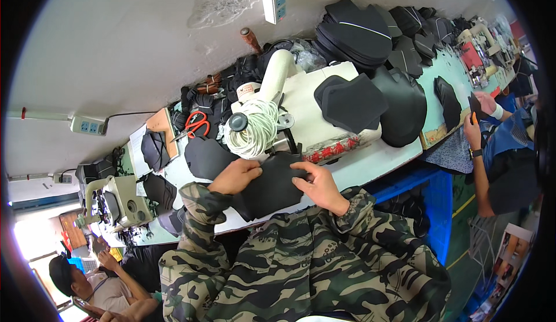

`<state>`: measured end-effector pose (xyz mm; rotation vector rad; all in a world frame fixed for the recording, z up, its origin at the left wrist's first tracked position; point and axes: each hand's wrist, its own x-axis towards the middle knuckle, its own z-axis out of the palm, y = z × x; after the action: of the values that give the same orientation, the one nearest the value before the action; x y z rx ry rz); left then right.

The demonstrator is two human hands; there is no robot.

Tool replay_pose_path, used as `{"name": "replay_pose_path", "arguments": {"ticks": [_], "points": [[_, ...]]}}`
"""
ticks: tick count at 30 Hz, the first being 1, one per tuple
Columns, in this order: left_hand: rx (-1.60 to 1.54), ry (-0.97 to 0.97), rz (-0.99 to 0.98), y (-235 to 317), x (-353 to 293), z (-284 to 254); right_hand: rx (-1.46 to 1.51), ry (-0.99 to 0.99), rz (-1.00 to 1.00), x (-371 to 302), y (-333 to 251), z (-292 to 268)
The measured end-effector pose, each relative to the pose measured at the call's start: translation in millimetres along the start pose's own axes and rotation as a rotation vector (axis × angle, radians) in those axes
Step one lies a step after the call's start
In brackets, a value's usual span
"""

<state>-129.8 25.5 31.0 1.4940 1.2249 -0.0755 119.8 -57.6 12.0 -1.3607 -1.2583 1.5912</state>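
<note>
A flat black panel of smooth sheet material lies at the front of a cream sewing machine. On its left edge my left hand is closed, thumb and curled fingers gripping the rim. My right hand pinches the upper right edge between thumb and fingers. The panel's top edge reaches under the machine's dark working parts; the exact contact there is too small to make out. White cord is wound in a thick bundle on the machine, just beyond my left hand.
More black panels lie on the machine, and tall stacks stand against the wall. Red-handled scissors rest at the left. A blue bin is below right. Co-workers sit at both sides, near other sewing machines.
</note>
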Motion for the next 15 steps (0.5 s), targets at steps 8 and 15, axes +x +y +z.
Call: {"name": "replay_pose_path", "arguments": {"ticks": [8,15], "points": [[-0.020,0.022,0.104,-7,18,-43,-0.072,-0.121,-0.051,6,-8,20],[0.429,0.181,0.434,16,36,-18,-0.212,0.234,-0.226,-15,-11,-12]]}}
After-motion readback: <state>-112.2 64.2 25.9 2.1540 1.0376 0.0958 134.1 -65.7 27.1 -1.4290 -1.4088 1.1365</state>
